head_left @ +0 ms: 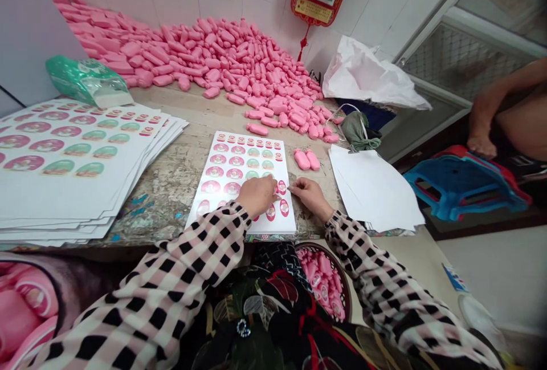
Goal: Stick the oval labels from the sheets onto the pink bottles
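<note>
Sitting nearest, below the tabletop (pixel 163 187), a basket (pixel 347 290) holds pink pieces. Above it, the sticker sheet (pixel 244 167) lies flat, probably light, thin and easily creased (best taken by its blank margin). Over it the left hand (pixel 258 196) curls its fingers, their grip hidden. At its right edge the right hand (pixel 311 194) pinches fingertips together, anything between them too small to tell. Beyond, two pink bottles (pixel 306 159) look light and smooth, best held mid-body; a pink heap (pixel 226 53) lies farthest.
</note>
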`<state>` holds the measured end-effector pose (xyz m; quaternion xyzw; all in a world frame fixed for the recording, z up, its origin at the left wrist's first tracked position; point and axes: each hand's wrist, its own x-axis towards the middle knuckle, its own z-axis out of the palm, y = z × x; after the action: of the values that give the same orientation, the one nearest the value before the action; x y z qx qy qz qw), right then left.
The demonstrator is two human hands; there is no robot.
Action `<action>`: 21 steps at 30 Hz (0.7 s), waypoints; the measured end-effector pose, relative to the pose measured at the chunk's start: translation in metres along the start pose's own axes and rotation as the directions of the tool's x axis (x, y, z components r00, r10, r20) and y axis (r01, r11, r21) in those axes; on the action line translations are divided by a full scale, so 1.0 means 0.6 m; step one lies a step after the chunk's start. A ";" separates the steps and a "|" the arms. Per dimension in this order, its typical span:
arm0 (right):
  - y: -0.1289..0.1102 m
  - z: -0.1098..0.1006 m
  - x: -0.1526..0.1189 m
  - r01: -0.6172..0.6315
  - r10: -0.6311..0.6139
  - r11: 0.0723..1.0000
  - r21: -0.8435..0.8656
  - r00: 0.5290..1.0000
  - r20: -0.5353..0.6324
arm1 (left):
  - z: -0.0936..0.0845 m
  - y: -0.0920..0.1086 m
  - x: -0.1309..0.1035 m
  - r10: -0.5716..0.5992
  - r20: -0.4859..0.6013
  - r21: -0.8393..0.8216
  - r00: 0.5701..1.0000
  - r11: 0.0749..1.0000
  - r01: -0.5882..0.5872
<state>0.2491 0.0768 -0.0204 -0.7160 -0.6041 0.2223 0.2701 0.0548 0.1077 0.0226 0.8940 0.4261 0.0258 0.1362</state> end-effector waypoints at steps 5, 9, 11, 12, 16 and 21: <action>-0.017 0.006 -0.009 -0.049 0.046 0.998 -0.044 0.997 -0.068 | 0.000 -0.001 0.001 0.011 -0.002 0.010 1.000 1.000 -0.011; -0.034 -0.017 -0.037 -0.053 0.012 0.981 -0.185 0.976 -0.215 | -0.005 0.000 0.001 0.054 -0.008 0.020 0.999 0.998 -0.053; -0.035 -0.035 -0.057 -0.068 0.005 0.968 -0.242 0.968 -0.250 | -0.008 -0.003 0.003 0.020 0.019 0.014 1.000 1.000 -0.020; -0.032 -0.044 -0.067 -0.080 0.017 0.967 -0.240 0.968 -0.250 | -0.008 -0.004 0.005 0.016 0.026 -0.001 1.000 1.000 -0.016; 0.003 -0.096 -0.103 -0.112 0.091 0.991 -0.075 0.966 -0.241 | -0.013 -0.004 0.005 0.020 0.049 -0.028 0.999 0.999 -0.018; 0.077 -0.235 -0.145 -0.300 0.227 0.951 -0.078 0.845 -0.484 | -0.018 -0.001 0.002 0.007 0.071 -0.065 0.997 0.998 -0.003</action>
<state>0.3597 -0.0313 0.0550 -0.8429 -0.4315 0.0312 0.3199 0.0536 0.1115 0.0330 0.8905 0.4176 0.0083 0.1803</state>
